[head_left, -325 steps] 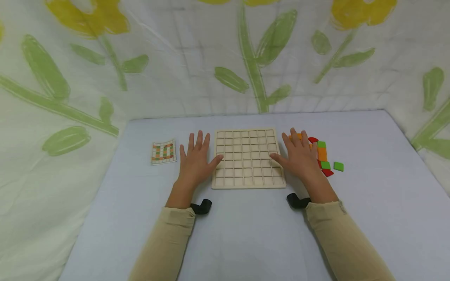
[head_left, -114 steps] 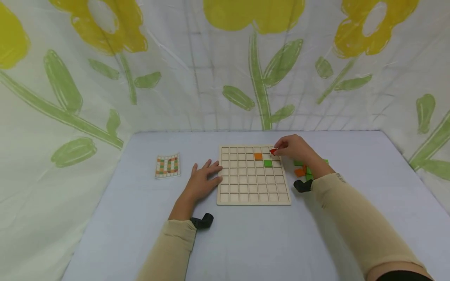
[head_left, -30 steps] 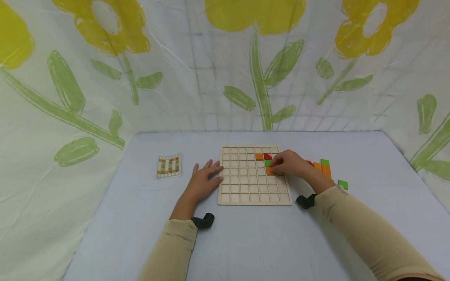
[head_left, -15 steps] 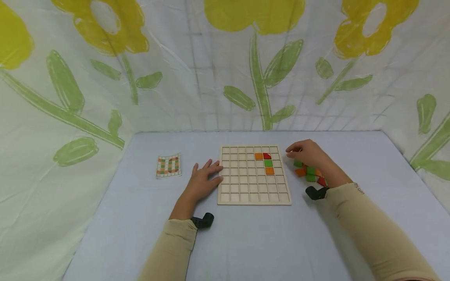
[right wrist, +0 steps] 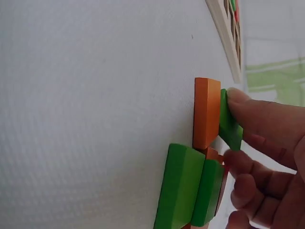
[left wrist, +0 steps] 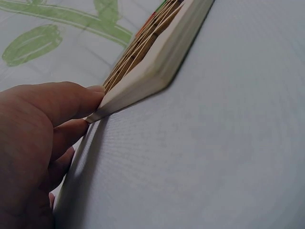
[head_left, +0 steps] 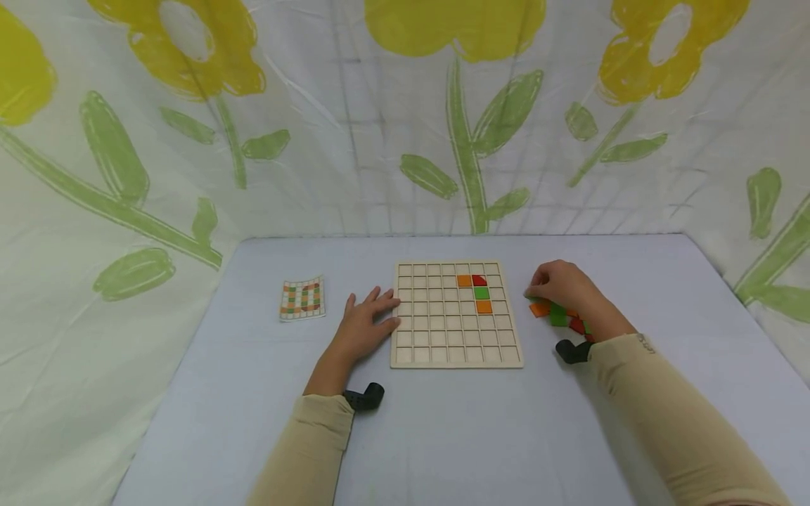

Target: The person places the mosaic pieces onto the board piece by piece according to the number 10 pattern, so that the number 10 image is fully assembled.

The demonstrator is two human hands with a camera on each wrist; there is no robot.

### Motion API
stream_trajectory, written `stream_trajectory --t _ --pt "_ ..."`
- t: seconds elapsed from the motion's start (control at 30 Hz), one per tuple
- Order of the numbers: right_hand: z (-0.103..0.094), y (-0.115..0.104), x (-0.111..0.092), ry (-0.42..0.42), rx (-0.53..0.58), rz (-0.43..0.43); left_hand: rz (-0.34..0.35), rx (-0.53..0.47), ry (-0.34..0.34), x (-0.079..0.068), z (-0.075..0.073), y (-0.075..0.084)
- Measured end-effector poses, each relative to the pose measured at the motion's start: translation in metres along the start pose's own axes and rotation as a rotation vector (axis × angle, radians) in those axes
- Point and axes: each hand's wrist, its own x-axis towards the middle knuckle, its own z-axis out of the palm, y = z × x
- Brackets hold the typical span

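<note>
A wooden grid board (head_left: 438, 336) lies mid-table. Its upper right part holds an orange tile (head_left: 465, 281), a red tile (head_left: 479, 280) with a rounded side, a green tile (head_left: 481, 293) and another orange tile (head_left: 484, 307). My left hand (head_left: 362, 330) rests at the board's left edge, the thumb touching its rim in the left wrist view. To the right of the board, my right hand (head_left: 563, 287) pinches a loose green tile (right wrist: 229, 121) between thumb and fingers, beside an orange tile (right wrist: 206, 112). The hand hides part of the tile pile.
More green tiles (right wrist: 178, 186) and red tiles (head_left: 576, 325) lie in the pile under my right hand and wrist. A small card (head_left: 301, 299) printed with a coloured grid pattern lies left of the board. A flowered cloth (head_left: 316, 169) hangs behind the table.
Tiles now sit on the board, which held none at first; the lower orange one came last. My right hand has moved from the board to the pile and taken hold of a green tile.
</note>
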Motion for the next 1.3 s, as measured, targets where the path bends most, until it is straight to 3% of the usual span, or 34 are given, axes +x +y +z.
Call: stream_trajectory --t 0.23,0.47,0.57,0.87,1.1,1.3 --pt "0.008 -0.015 -0.003 0.03 0.085 -0.072 -0.007 -0.001 -0.001 -0.001 -0.001 0.002" --pt "0.024 -0.043 -0.011 -0.15 0.249 -0.135 -0.005 -0.002 0.004 -0.001 -0.001 0.002" --pt "0.031 -0.05 -0.014 -0.17 0.248 -0.167 -0.007 0.001 0.002 -0.001 -0.001 0.002" --pt "0.044 -0.054 -0.013 -0.078 0.144 -0.256 -0.007 0.006 0.004 -0.001 -0.001 0.004" --pt "0.046 -0.058 -0.02 -0.055 0.173 -0.153 -0.012 0.007 0.003 0.0 -0.001 0.005" --pt "0.05 -0.061 -0.024 -0.005 0.16 -0.152 -0.011 0.008 0.003 -0.001 -0.001 0.004"
